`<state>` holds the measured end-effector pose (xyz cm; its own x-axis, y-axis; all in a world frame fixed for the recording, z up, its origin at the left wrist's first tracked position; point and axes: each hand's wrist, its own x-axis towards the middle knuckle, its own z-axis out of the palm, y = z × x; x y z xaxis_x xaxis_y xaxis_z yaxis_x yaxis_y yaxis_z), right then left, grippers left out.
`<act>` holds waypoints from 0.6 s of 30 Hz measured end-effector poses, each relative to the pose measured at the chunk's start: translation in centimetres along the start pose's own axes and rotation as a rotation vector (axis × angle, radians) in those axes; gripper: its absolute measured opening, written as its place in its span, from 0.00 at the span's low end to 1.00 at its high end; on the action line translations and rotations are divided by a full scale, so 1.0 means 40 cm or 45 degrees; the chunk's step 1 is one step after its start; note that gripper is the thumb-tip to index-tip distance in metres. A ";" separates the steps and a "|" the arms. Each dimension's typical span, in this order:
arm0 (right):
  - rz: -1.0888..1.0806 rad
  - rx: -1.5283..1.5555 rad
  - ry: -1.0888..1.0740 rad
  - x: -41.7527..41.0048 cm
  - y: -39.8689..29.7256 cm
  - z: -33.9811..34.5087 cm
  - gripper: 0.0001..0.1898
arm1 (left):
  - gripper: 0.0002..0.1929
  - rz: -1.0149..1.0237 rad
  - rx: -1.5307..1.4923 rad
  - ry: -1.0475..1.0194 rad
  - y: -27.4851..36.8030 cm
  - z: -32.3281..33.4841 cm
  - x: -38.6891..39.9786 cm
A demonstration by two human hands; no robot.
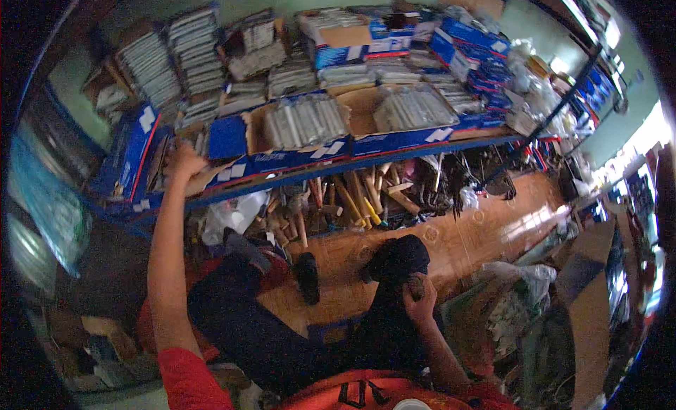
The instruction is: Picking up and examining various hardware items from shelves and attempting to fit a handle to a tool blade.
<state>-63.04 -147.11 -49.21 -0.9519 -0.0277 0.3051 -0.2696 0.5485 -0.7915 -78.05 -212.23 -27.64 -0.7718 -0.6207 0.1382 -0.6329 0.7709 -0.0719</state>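
Observation:
My left hand (185, 160) is stretched out to the shelf, over an open blue cardboard box (232, 169) at its left end. Blur hides the fingers, so whether they grip anything is unclear. Just behind the hand, slim packets (199, 141) stand in that box. To the right are two more open boxes, with rows of clear-wrapped packets (306, 119) in one and similar packets (417, 109) in the other. My right hand (421, 299) rests by my right knee with its fingers curled. A small dark patch shows between the fingers; I cannot tell whether it is a held object.
Stacks of packets (195, 50) and blue cartons (388, 37) fill the back of the shelf. Beneath the blue shelf edge (317, 169) lie wooden-handled tools (364, 196) and a white plastic bag (235, 214). Tall cardboard (589, 299) stands at right on the tiled floor (475, 241).

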 end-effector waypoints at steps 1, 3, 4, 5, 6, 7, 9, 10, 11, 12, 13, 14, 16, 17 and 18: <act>0.024 -0.012 0.037 -0.002 0.006 -0.010 0.15 | 0.37 0.046 -0.005 0.005 0.045 -0.029 -0.021; 0.086 -0.023 -0.018 -0.002 0.020 -0.035 0.19 | 0.32 0.044 -0.143 -0.074 0.118 -0.117 -0.067; 0.105 -0.022 0.007 0.001 0.025 -0.044 0.19 | 0.32 0.075 -0.137 -0.070 0.155 -0.151 -0.102; 0.049 -0.023 0.014 0.003 0.028 -0.056 0.19 | 0.28 0.181 -0.196 0.129 0.195 -0.181 -0.145; -0.013 -0.013 0.006 0.000 0.028 -0.051 0.19 | 0.24 0.272 -0.246 0.327 0.226 -0.215 -0.181; -0.005 -0.003 0.009 -0.005 0.029 -0.044 0.19 | 0.24 0.279 -0.235 0.328 0.263 -0.253 -0.213; 0.021 0.074 -0.027 0.000 0.037 -0.034 0.20 | 0.19 0.558 -0.134 0.731 0.349 -0.319 -0.281; 0.023 0.077 -0.025 0.006 0.030 -0.034 0.20 | 0.19 0.677 -0.249 0.791 0.401 -0.341 -0.306; 0.013 0.038 -0.020 0.010 0.013 -0.038 0.19 | 0.19 0.803 -0.371 0.843 0.459 -0.349 -0.319; -0.007 0.010 -0.016 0.016 -0.005 -0.036 0.18 | 0.19 0.926 -0.483 0.831 0.504 -0.349 -0.317; 0.001 0.002 -0.004 0.015 -0.001 -0.040 0.18 | 0.19 1.001 -0.595 0.723 0.568 -0.349 -0.330; -0.010 -0.041 -0.007 0.012 0.004 -0.043 0.18 | 0.20 1.039 -0.742 0.550 0.633 -0.344 -0.342; -0.037 -0.075 -0.008 0.010 0.017 -0.039 0.18 | 0.24 1.111 -0.904 0.261 0.741 -0.306 -0.316; -0.006 -0.029 -0.031 0.003 0.029 -0.029 0.21 | 0.26 1.147 -0.922 0.148 0.789 -0.273 -0.280; 0.034 0.006 -0.049 -0.004 0.046 -0.030 0.25 | 0.29 1.149 -0.967 0.061 0.846 -0.223 -0.247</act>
<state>-63.20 -145.11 -50.08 -0.9637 -0.0451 0.2633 -0.2446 0.5453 -0.8017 -91.28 -178.73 -22.65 -0.9076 0.1858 0.3765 0.3522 0.8252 0.4416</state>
